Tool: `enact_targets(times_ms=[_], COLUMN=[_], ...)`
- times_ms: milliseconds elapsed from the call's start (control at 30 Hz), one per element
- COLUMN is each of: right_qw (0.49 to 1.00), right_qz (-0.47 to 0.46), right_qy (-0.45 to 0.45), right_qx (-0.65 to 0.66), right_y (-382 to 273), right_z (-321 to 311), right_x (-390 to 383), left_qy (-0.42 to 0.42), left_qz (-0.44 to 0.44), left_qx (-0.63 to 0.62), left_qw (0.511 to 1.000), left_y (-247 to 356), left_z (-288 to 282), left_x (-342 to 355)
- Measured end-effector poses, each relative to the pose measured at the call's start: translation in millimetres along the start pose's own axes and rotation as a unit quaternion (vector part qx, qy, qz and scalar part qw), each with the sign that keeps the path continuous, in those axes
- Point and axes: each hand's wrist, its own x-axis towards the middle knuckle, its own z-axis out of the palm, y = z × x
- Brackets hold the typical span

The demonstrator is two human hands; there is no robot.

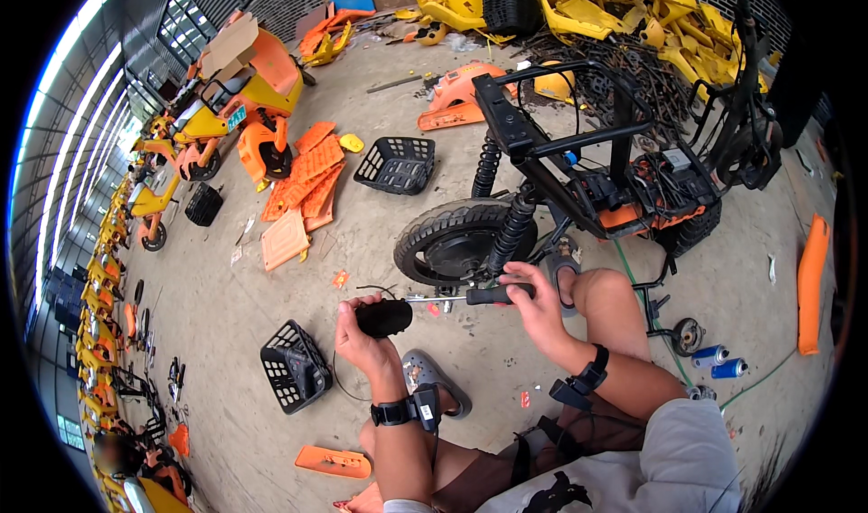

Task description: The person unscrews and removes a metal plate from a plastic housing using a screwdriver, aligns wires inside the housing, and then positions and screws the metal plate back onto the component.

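My left hand (362, 341) grips a black rounded part (386, 318) with a thin dark cable trailing from it; its exact kind I cannot make out. Between the fingers of my right hand (542, 307) is the black handle of a screwdriver (495, 295). The metal shaft points left, and its tip meets the right side of the black part. Just beyond both hands stands a stripped black scooter frame (517, 142). Its thick-tyred wheel (434, 233) and coil shock absorbers are nearest to me, with wiring exposed on the frame.
A black basket (294, 367) with dark items lies left of my foot; another basket (398, 165) is farther off. Orange panels (307, 178), an orange tray (333, 461) and blue spray cans (728, 368) lie around. Yellow body parts (579, 11) pile up behind; scooters line the left.
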Motion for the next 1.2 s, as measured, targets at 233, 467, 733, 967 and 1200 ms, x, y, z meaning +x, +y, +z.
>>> enact_targets(times_ms=[233,467,733,967,1200], right_qw=[0.996,0.995,0.998,0.973,0.967], right_qz=[-0.046,-0.045,0.014,0.166,0.196], right_qy=[-0.013,0.007,0.060,-0.153,-0.152], right_qx=[-0.074,0.088,0.024,-0.047,-0.057], right_y=[-6.1,-33.7,-19.4,-15.3,-9.9], right_z=[-3.1,-3.4,-28.6,2.1,1.6], right_x=[-1.7,8.3,20.2,-9.3,-4.7], left_qy=[-0.012,0.019,0.004,-0.199,-0.302], left_qz=[0.000,-0.039,-0.089,-0.044,-0.035], left_qx=[0.010,-0.041,-0.088,-0.004,0.017], left_qw=[1.000,0.998,0.992,0.979,0.953], left_y=[-0.7,3.9,-1.7,-1.7,-12.0], left_z=[3.2,-1.2,7.5,32.8,29.6], left_x=[0.3,3.3,-9.4,-53.2,-60.6])
